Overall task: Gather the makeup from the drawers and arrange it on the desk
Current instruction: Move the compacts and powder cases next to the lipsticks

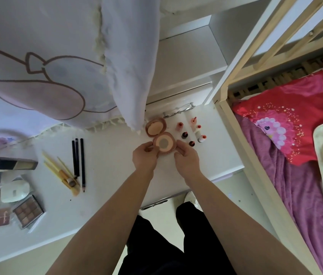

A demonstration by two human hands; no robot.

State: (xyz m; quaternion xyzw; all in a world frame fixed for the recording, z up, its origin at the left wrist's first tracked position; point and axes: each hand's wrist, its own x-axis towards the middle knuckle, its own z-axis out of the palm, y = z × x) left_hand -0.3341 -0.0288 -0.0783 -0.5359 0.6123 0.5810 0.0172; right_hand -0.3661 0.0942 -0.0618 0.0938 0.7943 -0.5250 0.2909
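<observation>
both arms extend forward over the desk [107, 155], the left hand [143, 158] pinching the open compact [164, 144] at its 9 o'clock rim and the right hand [186, 160] pinching at 3 o'clock, small bottles [192, 132] just beside at 2 o'clock, bare desktop reaching toward the pencils [78, 159] at 9 o'clock.

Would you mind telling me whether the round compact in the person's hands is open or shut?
Open. The compact has its lid swung back, both round insides showing; left hand and right hand hold it.
</observation>
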